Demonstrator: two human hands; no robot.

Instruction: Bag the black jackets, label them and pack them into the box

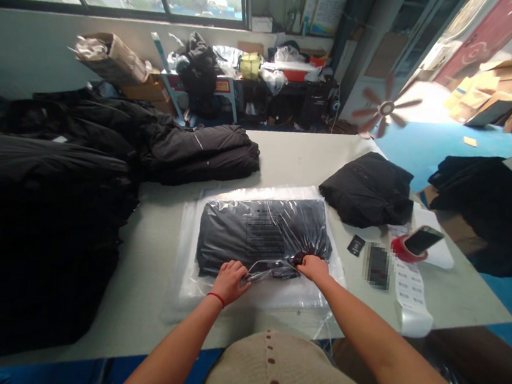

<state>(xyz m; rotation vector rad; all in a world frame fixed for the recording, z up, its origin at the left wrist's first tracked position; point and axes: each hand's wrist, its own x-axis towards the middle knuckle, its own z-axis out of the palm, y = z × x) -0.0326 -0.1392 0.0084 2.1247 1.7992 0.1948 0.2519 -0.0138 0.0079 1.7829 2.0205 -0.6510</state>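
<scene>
A folded black garment [228,232] lies inside a clear plastic bag [266,218] with printed text on its face. Under it is a stack of clear plastic bags [183,282]. My left hand [230,281] is closed on the bag's near edge, left of its opening. At the right of that opening, my right hand [313,266] is closed in a fist, gripping a bunched dark bit of the garment together with the plastic around it. The plastic stretches loosely between my hands.
Black jackets are piled on the table's left [40,223] and back [200,149]. A folded black garment [369,189] lies right. Nearby are a black tag [356,245], a blurred dark item [377,266], a label strip [409,289], and a phone [423,241] on a red tape roll [409,251].
</scene>
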